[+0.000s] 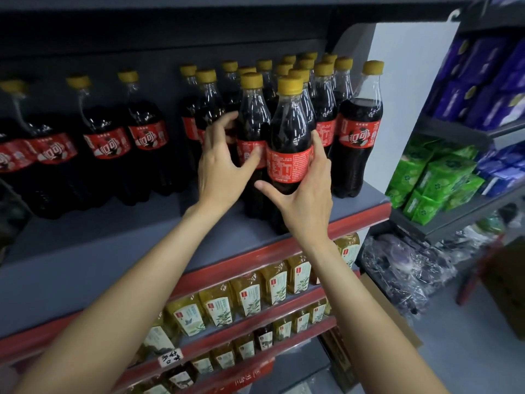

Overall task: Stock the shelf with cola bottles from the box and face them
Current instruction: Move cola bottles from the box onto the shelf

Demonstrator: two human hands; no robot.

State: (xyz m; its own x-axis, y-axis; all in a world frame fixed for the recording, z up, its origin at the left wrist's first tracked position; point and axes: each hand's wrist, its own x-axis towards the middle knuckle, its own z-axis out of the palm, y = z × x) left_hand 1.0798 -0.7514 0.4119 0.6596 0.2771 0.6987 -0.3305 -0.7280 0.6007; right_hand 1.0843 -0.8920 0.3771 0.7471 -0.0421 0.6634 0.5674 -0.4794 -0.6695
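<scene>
Several cola bottles with yellow caps and red labels stand on the grey shelf (119,240). My right hand (305,191) grips the front cola bottle (288,132) around its label and lower body; its label faces sideways. My left hand (224,163) holds the bottle just behind it (252,118), thumb on the label, fingers curled round its left side. A faced bottle (359,129) stands alone at the shelf's right end. Larger cola bottles (105,137) line the left part. The box is not in view.
Below run red-edged shelves of yellow tea bottles (247,297). To the right stands another rack with green packs (434,180) and blue-purple packs (483,78). Plastic-wrapped goods (397,268) and a flat cardboard sheet (389,308) lie on the floor.
</scene>
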